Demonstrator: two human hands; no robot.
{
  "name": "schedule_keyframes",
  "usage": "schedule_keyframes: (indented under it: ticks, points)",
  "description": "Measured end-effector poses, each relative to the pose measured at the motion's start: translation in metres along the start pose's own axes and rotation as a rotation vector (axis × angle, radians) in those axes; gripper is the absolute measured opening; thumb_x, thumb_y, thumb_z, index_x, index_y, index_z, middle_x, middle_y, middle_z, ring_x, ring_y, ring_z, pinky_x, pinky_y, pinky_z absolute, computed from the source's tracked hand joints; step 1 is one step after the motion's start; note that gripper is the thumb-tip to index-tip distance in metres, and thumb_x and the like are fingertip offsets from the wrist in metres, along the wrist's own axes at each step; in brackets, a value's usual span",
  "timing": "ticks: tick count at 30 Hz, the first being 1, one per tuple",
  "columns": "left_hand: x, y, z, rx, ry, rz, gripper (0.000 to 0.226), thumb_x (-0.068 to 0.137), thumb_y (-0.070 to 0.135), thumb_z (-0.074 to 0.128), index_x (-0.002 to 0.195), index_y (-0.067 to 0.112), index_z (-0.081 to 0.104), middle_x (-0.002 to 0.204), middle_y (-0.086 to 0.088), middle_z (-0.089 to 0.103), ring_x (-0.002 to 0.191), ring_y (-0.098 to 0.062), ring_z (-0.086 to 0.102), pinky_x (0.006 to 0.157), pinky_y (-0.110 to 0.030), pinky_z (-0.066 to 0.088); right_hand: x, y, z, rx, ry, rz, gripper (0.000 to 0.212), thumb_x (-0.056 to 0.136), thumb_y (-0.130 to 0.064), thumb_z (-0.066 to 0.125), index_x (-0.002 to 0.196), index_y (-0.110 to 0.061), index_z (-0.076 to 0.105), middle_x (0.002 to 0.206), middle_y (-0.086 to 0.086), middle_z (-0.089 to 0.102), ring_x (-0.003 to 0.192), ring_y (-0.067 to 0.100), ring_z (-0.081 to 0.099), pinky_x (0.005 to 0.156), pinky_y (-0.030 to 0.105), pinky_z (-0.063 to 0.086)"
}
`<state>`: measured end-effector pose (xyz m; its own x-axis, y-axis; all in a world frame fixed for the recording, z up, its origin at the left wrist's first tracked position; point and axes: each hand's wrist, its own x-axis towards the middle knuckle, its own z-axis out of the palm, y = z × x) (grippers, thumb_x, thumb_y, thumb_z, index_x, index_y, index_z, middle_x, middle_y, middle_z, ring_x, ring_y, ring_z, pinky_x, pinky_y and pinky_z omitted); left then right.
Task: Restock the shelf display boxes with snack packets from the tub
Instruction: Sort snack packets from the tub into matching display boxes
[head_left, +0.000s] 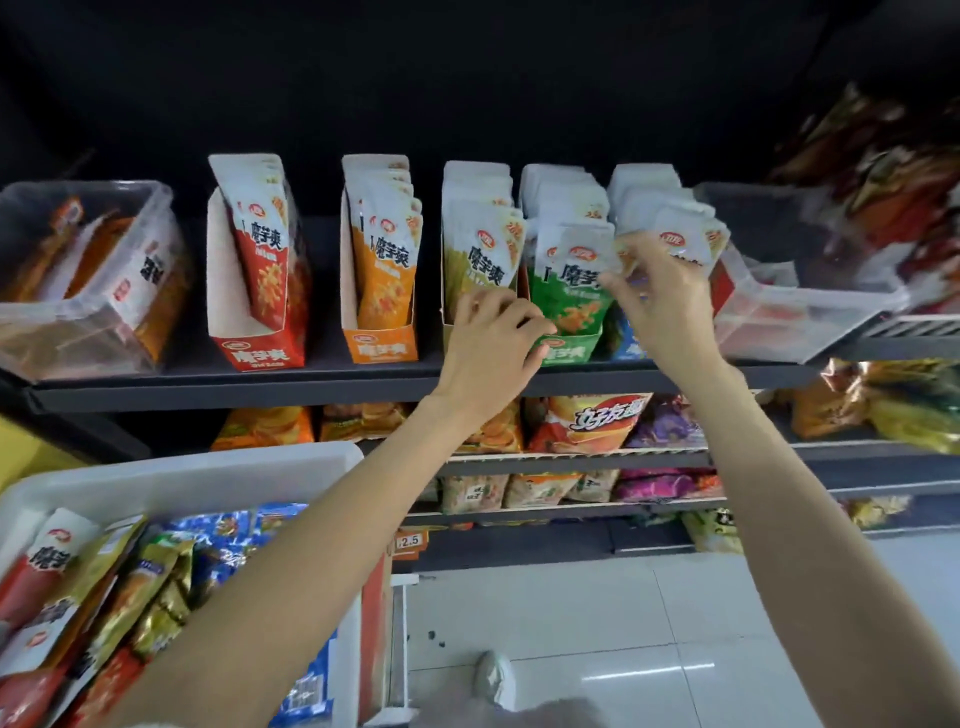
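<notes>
Five display boxes stand in a row on the dark shelf: red, orange, yellow-green, green and blue, each full of upright snack packets. My left hand has its fingers curled at the front of the yellow-green and green boxes, touching the front green packet. My right hand pinches the top of a packet in the blue box. The white tub at lower left holds several mixed packets.
A clear bin with orange packets sits at the shelf's left end and another clear bin at the right. Chip bags fill the lower shelves. White floor tiles and a shoe show below.
</notes>
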<state>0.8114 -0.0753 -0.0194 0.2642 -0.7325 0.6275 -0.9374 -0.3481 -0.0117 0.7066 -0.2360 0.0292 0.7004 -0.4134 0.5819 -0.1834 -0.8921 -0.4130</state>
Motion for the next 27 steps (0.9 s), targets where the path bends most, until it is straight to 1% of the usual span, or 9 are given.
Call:
schedule_keyframes:
  ticks: [5, 10, 13, 15, 17, 20, 22, 24, 27]
  points:
    - [0.001, 0.000, 0.005, 0.004, 0.028, 0.025, 0.012, 0.084, 0.024, 0.063, 0.089, 0.024, 0.074, 0.090, 0.006, 0.069, 0.094, -0.024, 0.054, 0.093, -0.041, 0.030, 0.016, 0.004, 0.016, -0.121, -0.037, -0.018, 0.030, 0.086, -0.019, 0.068, 0.113, -0.008, 0.059, 0.090, 0.011, 0.065, 0.072, 0.027, 0.061, 0.064, 0.039, 0.052]
    - [0.000, 0.001, 0.004, -0.014, 0.009, 0.013, 0.015, 0.083, 0.020, 0.062, 0.092, 0.022, 0.074, 0.091, 0.005, 0.070, 0.096, -0.023, 0.051, 0.095, -0.040, 0.030, 0.018, -0.001, 0.024, -0.041, -0.057, 0.153, 0.047, 0.084, -0.016, 0.070, 0.123, -0.009, 0.045, 0.076, 0.008, 0.062, 0.065, 0.022, 0.059, 0.058, 0.034, 0.049]
    - [0.000, 0.002, 0.000, -0.046, -0.032, -0.008, 0.018, 0.082, 0.019, 0.064, 0.097, 0.020, 0.073, 0.095, 0.003, 0.070, 0.099, -0.025, 0.053, 0.095, -0.042, 0.030, 0.010, -0.004, 0.023, 0.056, 0.023, 0.259, 0.053, 0.082, -0.019, 0.074, 0.123, -0.008, 0.043, 0.083, -0.001, 0.059, 0.072, 0.015, 0.059, 0.062, 0.028, 0.046]
    - [-0.002, 0.002, -0.006, -0.106, -0.047, -0.043, 0.021, 0.084, 0.022, 0.061, 0.102, 0.019, 0.071, 0.098, 0.001, 0.069, 0.102, -0.025, 0.054, 0.095, -0.041, 0.033, -0.005, -0.010, 0.020, 0.096, 0.125, 0.303, 0.048, 0.082, -0.021, 0.073, 0.120, -0.008, 0.046, 0.094, -0.004, 0.058, 0.080, 0.010, 0.058, 0.066, 0.019, 0.043]
    - [-0.008, 0.002, -0.018, -0.211, -0.018, -0.107, 0.024, 0.087, 0.028, 0.054, 0.103, 0.019, 0.070, 0.099, 0.003, 0.068, 0.104, -0.023, 0.053, 0.094, -0.037, 0.034, -0.028, -0.025, 0.014, 0.139, 0.239, 0.291, 0.036, 0.086, -0.022, 0.069, 0.113, -0.008, 0.051, 0.101, 0.000, 0.059, 0.084, 0.009, 0.057, 0.066, 0.016, 0.044]
    - [-0.030, 0.001, -0.047, -0.430, 0.131, -0.267, 0.022, 0.090, 0.030, 0.052, 0.096, 0.015, 0.066, 0.092, 0.006, 0.066, 0.096, -0.016, 0.056, 0.087, -0.035, 0.039, -0.065, -0.062, 0.011, 0.280, 0.267, 0.268, 0.017, 0.092, -0.020, 0.061, 0.105, -0.010, 0.056, 0.097, 0.000, 0.061, 0.083, 0.009, 0.058, 0.064, 0.014, 0.046]
    - [-0.058, -0.005, -0.070, -0.591, 0.273, -0.404, 0.016, 0.091, 0.025, 0.052, 0.090, 0.013, 0.062, 0.087, 0.010, 0.061, 0.086, -0.013, 0.057, 0.081, -0.034, 0.044, -0.089, -0.094, 0.017, 0.398, 0.171, 0.286, 0.010, 0.093, -0.017, 0.059, 0.103, -0.013, 0.058, 0.090, -0.006, 0.063, 0.081, 0.004, 0.058, 0.067, 0.011, 0.045]
    - [-0.096, -0.017, -0.091, -0.679, 0.341, -0.552, 0.010, 0.092, 0.021, 0.051, 0.091, 0.015, 0.058, 0.086, 0.013, 0.058, 0.082, -0.010, 0.057, 0.077, -0.028, 0.045, -0.108, -0.125, 0.030, 0.508, -0.031, 0.291, 0.010, 0.093, -0.015, 0.060, 0.102, -0.017, 0.060, 0.087, -0.014, 0.062, 0.082, -0.001, 0.059, 0.069, 0.008, 0.044]
    - [-0.165, -0.048, -0.113, -0.652, 0.233, -0.725, 0.014, 0.091, 0.027, 0.049, 0.094, 0.017, 0.058, 0.089, 0.010, 0.059, 0.085, -0.003, 0.056, 0.079, -0.015, 0.042, -0.128, -0.167, 0.061, 0.583, -0.403, 0.230, 0.018, 0.091, -0.012, 0.062, 0.107, -0.021, 0.060, 0.091, -0.011, 0.064, 0.084, 0.001, 0.060, 0.071, 0.009, 0.047]
